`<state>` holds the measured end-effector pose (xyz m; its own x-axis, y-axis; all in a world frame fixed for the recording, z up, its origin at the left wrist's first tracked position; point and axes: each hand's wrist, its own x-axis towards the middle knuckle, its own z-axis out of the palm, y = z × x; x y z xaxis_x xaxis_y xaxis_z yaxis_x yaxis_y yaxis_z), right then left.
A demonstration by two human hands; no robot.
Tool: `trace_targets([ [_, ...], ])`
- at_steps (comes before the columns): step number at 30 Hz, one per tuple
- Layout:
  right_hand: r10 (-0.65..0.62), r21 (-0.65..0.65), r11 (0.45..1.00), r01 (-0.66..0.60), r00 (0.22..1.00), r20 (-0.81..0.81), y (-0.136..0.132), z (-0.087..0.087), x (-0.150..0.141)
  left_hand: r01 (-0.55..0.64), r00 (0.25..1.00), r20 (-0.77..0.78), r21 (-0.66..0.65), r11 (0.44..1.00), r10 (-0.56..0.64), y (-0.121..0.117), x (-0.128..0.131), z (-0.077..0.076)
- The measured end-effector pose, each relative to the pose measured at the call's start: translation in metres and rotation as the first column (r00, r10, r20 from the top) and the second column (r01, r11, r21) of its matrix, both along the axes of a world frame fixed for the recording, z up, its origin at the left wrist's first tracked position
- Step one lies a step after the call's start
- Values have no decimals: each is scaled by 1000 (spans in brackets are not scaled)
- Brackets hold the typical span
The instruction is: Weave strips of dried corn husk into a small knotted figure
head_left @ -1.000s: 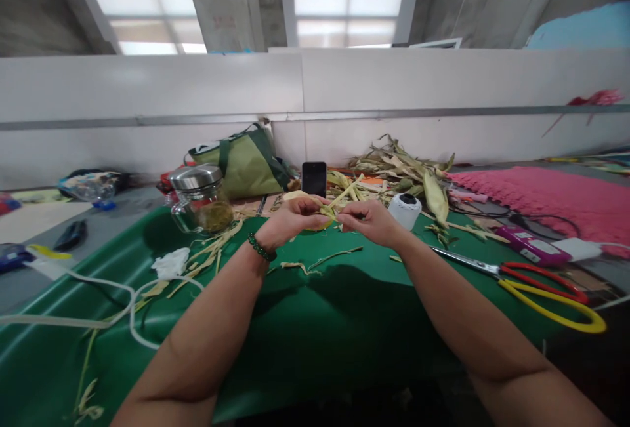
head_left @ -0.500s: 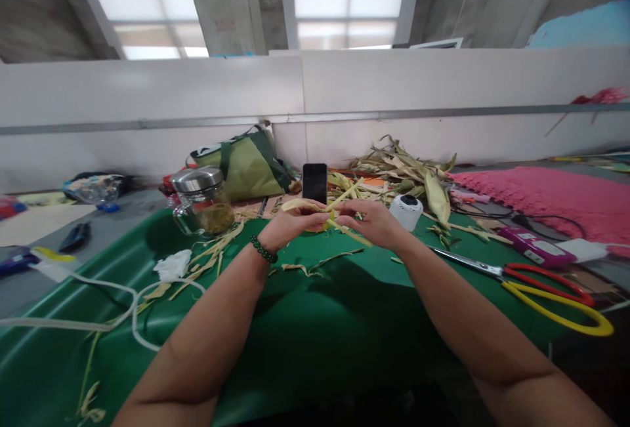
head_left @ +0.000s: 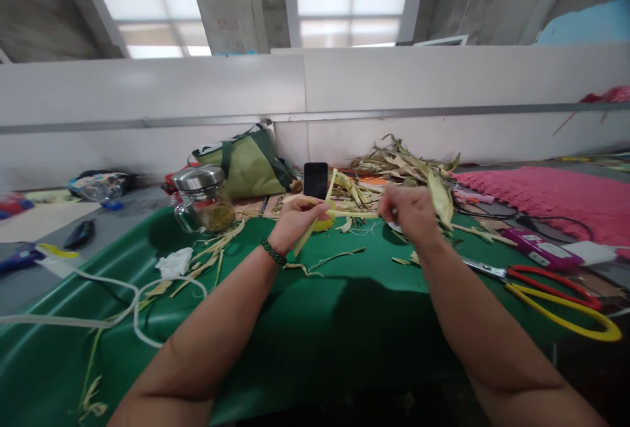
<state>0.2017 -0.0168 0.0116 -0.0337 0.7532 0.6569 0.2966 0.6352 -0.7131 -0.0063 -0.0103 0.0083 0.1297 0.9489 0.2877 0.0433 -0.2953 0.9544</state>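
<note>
Husk strips [head_left: 361, 215] are located just in front of the phone [head_left: 315, 180], between the hands. Left hand [head_left: 299, 218], in front of the phone and slightly left, pinches them. Right hand [head_left: 408, 212], right of the phone, has curled fingers at one strip's end; blur prevents confirming its grip. That strip's long axis runs nearly level, left to right; another points up, past the phone's right edge.

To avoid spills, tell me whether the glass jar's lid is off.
No, the silver lid sits on top of the handled glass jar.
</note>
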Motion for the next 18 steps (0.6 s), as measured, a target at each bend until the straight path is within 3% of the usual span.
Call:
trace_targets([
  [2, 171, -91, 985, -150, 931, 321, -3, -11, -21, -60, 998, 31, 64, 996, 59, -1, 2, 1],
  [4, 130, -43, 991, -124, 898, 420, -3, -22, -43, -49, 999, 26, 98, 994, 47, -5, 5, 2],
  [7, 147, -90, 988, -123, 927, 345, 4, -33, -61, -29, 999, 37, 88, 996, 26, -9, 9, 2],
  [13, 186, -200, 969, -142, 957, 223, 6, -35, -58, -81, 996, 30, 107, 991, 79, -12, 16, -4],
  [18, 153, -140, 983, -120, 956, 251, -5, -30, -60, -164, 986, 14, 165, 973, 164, -13, 17, -4],
])
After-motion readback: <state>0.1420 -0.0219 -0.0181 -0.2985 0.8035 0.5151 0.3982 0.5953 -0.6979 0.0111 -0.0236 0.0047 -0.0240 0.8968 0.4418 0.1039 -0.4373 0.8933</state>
